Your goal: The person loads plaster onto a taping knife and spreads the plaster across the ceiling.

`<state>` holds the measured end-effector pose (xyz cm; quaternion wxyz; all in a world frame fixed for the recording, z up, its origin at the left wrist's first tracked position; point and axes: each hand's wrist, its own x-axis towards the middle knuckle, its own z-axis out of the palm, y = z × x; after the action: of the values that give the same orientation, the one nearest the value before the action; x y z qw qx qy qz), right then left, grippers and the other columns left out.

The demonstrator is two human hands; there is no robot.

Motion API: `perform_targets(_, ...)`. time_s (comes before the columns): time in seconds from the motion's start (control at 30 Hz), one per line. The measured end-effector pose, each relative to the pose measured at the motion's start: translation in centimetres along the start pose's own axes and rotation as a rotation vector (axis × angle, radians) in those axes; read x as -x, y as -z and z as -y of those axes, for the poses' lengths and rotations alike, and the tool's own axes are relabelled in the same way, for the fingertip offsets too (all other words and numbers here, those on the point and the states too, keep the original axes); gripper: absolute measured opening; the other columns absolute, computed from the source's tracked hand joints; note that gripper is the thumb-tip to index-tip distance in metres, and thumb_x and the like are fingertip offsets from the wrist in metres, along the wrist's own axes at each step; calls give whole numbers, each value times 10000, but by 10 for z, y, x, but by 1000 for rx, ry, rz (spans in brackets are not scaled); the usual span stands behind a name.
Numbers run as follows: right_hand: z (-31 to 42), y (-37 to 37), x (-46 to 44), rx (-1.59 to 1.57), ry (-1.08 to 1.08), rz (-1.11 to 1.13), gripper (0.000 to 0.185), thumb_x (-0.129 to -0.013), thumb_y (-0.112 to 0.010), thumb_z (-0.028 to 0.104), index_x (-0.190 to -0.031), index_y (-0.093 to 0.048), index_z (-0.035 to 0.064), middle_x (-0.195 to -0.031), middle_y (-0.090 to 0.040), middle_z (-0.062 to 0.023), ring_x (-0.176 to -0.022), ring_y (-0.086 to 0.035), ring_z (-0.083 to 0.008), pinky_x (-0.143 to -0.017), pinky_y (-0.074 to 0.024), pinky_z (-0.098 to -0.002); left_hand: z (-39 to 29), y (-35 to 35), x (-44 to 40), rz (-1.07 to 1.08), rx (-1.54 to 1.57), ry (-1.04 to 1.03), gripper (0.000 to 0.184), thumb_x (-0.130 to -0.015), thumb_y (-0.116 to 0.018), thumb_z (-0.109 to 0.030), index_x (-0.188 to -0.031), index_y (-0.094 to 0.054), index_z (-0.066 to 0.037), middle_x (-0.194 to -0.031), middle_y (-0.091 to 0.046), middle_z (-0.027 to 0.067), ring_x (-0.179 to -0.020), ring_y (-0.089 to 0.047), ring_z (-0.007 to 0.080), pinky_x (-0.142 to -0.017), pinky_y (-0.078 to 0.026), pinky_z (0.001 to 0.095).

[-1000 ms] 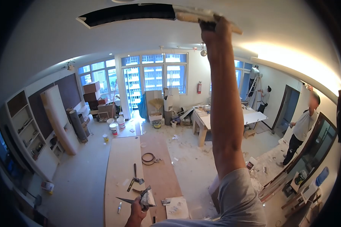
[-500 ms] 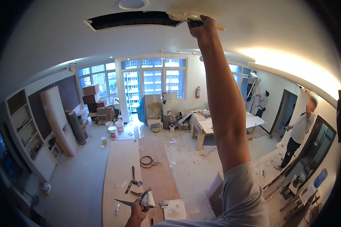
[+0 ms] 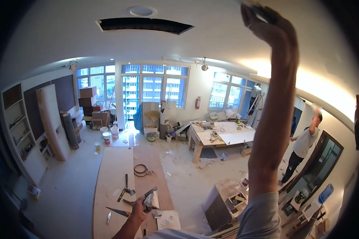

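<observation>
We are holding our right hand (image 3: 269, 30) high, near the ceiling (image 3: 219, 34), well apart from the right corner of the dark opening (image 3: 145, 25). Its fingers are curling around a pale tool (image 3: 254, 4), which the view's top edge is partly cutting off; we are unable to tell whether it is touching the ceiling.

Low down, our left hand (image 3: 139, 209) is gripping a white-smeared metal piece (image 3: 152, 198), fingers bent in against it, over the brown sheet (image 3: 149, 153). Just beside this hand, a dark pointed blade (image 3: 117, 211) is lying on the pale board (image 3: 107, 171). A hammer (image 3: 127, 183) is lying near that board's right edge, a small silver tool (image 3: 109, 218) nearer its left edge. A dark coil (image 3: 140, 170) is resting by the brown sheet's left edge, and a white-smeared panel (image 3: 166, 220) is lying at its right edge.
</observation>
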<state>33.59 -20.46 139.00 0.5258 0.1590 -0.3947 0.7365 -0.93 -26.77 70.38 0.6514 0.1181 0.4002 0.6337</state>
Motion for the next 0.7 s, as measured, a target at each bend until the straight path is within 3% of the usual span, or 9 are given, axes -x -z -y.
perform_targets(0.03,-68,-51,56,-46,317,-218,333,-913,-508,54,-1168,-394,-127,-1185,-402,-250,-1038,-485,-293,-834,-565,-336,1,-5,-1,11,-19,-1,191,-937,-464,-271,-1048,-585,-174,-923,-645,9,-759,-626,151,-500,-485,319)
perform_targets(0.07,-70,-50,71,61,352,-79,413,-901,-509,28,-1232,-323,-132,-1237,-347,-253,-1109,-437,-289,-887,-560,-334,2,-10,-1,21,-39,-1,194,-938,-464,-273,-1051,-586,-173,-928,-645,11,-759,-627,152,-501,-486,320)
perform_targets(0.23,-52,-76,119,69,262,-46,442,-930,-480,69,-1271,-272,-121,-1214,-357,-243,-1090,-465,-264,-837,-566,-265,7,-36,3,60,-114,23,194,-943,-454,-268,-1055,-581,-171,-944,-639,18,-821,-615,155,-524,-495,346)
perform_targets(0.33,8,-29,105,-128,-69,199,420,-936,-443,56,-1316,-341,-90,-1294,-429,-263,-1200,-451,-332,-1015,-439,-388,11,-41,-7,112,-126,16,186,-946,-444,-260,-1042,-570,-162,-929,-625,13,-828,-613,154,-526,-501,360)
perform_targets(0.37,5,-9,111,201,-6,339,417,-943,-461,64,-1315,-347,-86,-1287,-447,-256,-1182,-470,-337,-1007,-443,-369,7,-48,-7,122,-134,3,183,-946,-440,-257,-1035,-565,-158,-918,-619,10,-818,-614,153,-519,-502,357)
perform_targets(0.43,-6,41,115,463,402,89,156,-920,-528,84,-1008,-604,-21,-972,-662,-129,-939,-640,-210,-872,-520,-328,-2,-65,-2,115,-138,-42,175,-949,-429,-251,-1012,-557,-150,-889,-615,8,-765,-616,148,-497,-492,335)
perform_targets(0.5,-88,64,140,472,672,-79,158,-908,-559,109,-1028,-598,13,-956,-668,-79,-830,-654,-162,-731,-552,-270,-13,-86,11,79,-136,-103,172,-955,-414,-245,-980,-551,-144,-850,-620,7,-678,-617,138,-466,-470,296)
perform_targets(0.63,-140,234,206,1081,703,-532,224,-853,-670,140,-1060,-594,104,-901,-618,-12,-743,-571,-84,-588,-472,-220,-35,-115,13,64,-129,-278,193,-958,-402,-255,-1028,-546,-148,-863,-618,5,-673,-621,124,-432,-473,273)
perform_targets(0.7,-183,290,248,1073,514,-571,107,-861,-658,101,-910,-577,52,-838,-560,25,-734,-488,-59,-627,-404,-231,-39,-130,16,63,-76,-333,195,-957,-401,-250,-1041,-544,-147,-875,-619,1,-666,-620,119,-429,-480,269)
